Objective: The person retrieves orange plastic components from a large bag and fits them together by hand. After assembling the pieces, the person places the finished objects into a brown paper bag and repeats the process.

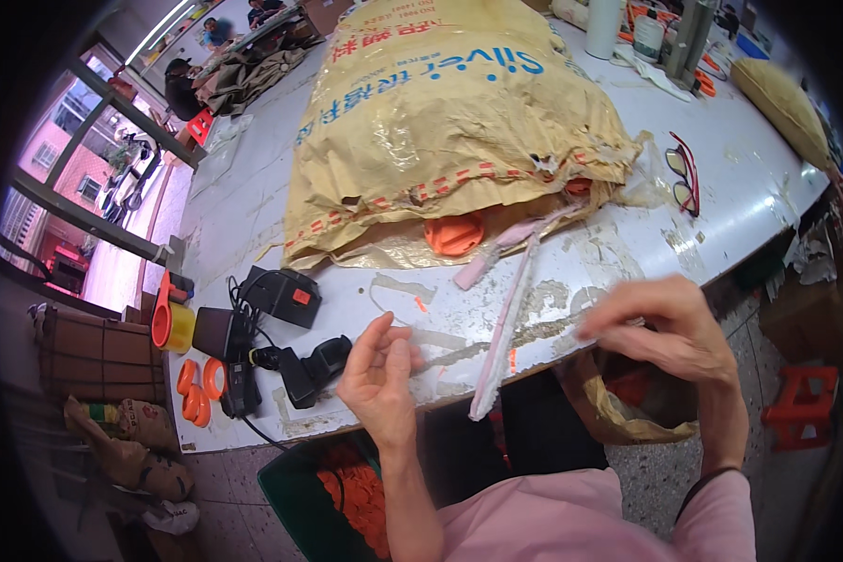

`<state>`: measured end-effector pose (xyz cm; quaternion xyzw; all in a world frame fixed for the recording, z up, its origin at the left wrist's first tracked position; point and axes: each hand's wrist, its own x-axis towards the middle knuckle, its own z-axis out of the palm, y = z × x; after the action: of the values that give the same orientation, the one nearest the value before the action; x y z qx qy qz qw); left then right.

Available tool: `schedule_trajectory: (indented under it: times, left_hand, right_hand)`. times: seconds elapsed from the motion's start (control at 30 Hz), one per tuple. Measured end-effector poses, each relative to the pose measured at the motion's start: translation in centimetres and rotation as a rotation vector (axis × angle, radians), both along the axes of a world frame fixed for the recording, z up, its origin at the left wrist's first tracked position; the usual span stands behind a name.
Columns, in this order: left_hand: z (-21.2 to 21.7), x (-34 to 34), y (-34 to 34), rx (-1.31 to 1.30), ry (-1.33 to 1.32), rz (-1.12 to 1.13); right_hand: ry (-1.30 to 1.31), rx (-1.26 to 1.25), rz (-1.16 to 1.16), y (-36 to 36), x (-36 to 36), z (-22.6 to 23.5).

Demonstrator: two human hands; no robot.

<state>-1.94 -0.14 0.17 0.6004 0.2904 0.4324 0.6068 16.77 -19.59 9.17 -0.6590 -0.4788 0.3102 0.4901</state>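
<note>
My left hand (381, 379) is raised over the table's front edge, its fingers loosely curled and apart with nothing in them. To the right, my right hand (670, 328) hovers above the edge with its fingers pointing left; no object shows in it. Between the hands a pale pink and white strip (504, 332) runs from the sack down over the edge. A large yellow woven sack (431, 140) lies on the table, its torn mouth toward me. In that mouth sits a round orange plastic part (454, 234).
Left of my left hand are black corded devices (281, 295), orange rings (197, 405) and a yellow tape roll (171, 326). Red-framed glasses (686, 176) lie at right. Below the edge are a green bin (286, 492) with orange pieces and an open sack (646, 431).
</note>
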Motion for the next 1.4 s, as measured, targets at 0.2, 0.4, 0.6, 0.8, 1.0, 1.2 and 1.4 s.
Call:
schedule_trajectory:
  times: [0.2, 0.4, 0.6, 0.8, 1.0, 1.2, 1.4]
  left_hand:
    - [0.1, 0.9, -0.4, -0.007, -0.002, -0.019]
    - [0.3, 0.6, -0.2, 0.000, 0.007, -0.019]
    - [1.0, 1.5, 0.1, -0.008, -0.006, 0.016]
    - [1.3, 2.0, -0.1, -0.038, 0.088, 0.028]
    - [0.7, 1.8, -0.1, -0.059, 0.042, 0.037]
    - [0.5, 1.4, 0.2, -0.076, -0.006, 0.057]
    - [0.7, 1.6, 0.3, -0.080, -0.010, 0.065]
  right_hand:
    - [-0.754, 0.227, 0.038, 13.0, 2.8, -5.5]
    - [-0.889, -0.141, -0.032, 16.6, 2.9, -5.4]
    - [0.091, 0.120, 0.293, 15.8, 1.6, -4.4]
    - [0.355, 0.037, 0.407, 15.2, 0.8, -4.5]
    - [0.320, 0.086, 0.513, 14.7, 1.5, -5.1]
    - [0.440, -0.063, 0.468, 14.3, 2.0, -4.4]
    - [0.503, -0.121, 0.399, 14.2, 2.1, -4.7]
